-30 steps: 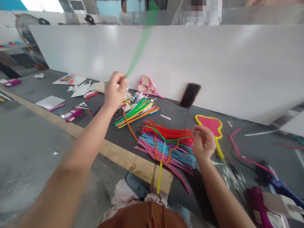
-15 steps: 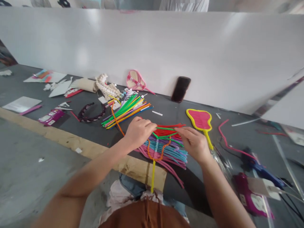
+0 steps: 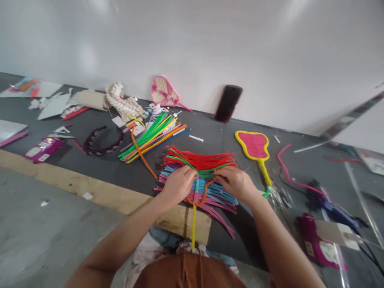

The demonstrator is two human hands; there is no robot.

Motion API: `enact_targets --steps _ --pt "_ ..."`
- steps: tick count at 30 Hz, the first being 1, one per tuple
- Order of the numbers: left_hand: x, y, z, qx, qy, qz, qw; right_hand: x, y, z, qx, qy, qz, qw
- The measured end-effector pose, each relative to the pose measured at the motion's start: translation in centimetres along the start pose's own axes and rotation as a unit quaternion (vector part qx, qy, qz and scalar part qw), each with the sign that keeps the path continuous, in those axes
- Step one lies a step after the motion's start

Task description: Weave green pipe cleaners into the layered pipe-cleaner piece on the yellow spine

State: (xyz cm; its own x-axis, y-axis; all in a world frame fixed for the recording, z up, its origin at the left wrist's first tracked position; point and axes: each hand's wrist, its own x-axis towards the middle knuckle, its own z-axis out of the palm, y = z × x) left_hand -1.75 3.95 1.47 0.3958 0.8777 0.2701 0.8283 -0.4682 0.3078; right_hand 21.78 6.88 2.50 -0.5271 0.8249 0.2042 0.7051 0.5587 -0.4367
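A fan-like piece made of many pipe cleaners [image 3: 204, 159] lies before me, with red, green, purple, blue and pink rows and a yellow stem [image 3: 193, 226]. My left hand [image 3: 179, 183] is closed, its fingertips pinching at the green pipe cleaners near the middle of the piece. To the right, my right hand [image 3: 236, 181] pinches the green strands too. An orange loop [image 3: 206, 191] curves below the hands, partly covered by the left one. Under the fingers, the exact grip is hidden.
Loose coloured pipe cleaners [image 3: 156, 136] lie at back left, near a dark braided headband [image 3: 103, 141]. A phone [image 3: 228, 103] leans on the white partition. On the right are a pink-and-yellow fan [image 3: 255, 145], a blue glue gun [image 3: 333, 210] and a magenta power strip [image 3: 318, 244].
Both hands have come down toward me from the red row to the green strands, uncovering more red at the upper left. The camera view has tilted downward.
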Motion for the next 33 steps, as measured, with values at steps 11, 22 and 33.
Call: enact_targets --steps 11,22,33 --pt "0.4 -0.5 1.0 -0.045 -0.052 -0.052 0.996 0.3 -0.8 1.2 -0.079 -0.011 0.021 0.997" --pt "0.5 -0.3 0.6 -0.065 -0.094 -0.07 0.991 0.2 -1.4 1.2 -0.159 -0.027 -0.025 0.987" --pt "0.6 -0.2 0.7 -0.05 -0.115 -0.08 0.989 0.6 -2.3 1.8 -0.165 -0.047 -0.021 0.985"
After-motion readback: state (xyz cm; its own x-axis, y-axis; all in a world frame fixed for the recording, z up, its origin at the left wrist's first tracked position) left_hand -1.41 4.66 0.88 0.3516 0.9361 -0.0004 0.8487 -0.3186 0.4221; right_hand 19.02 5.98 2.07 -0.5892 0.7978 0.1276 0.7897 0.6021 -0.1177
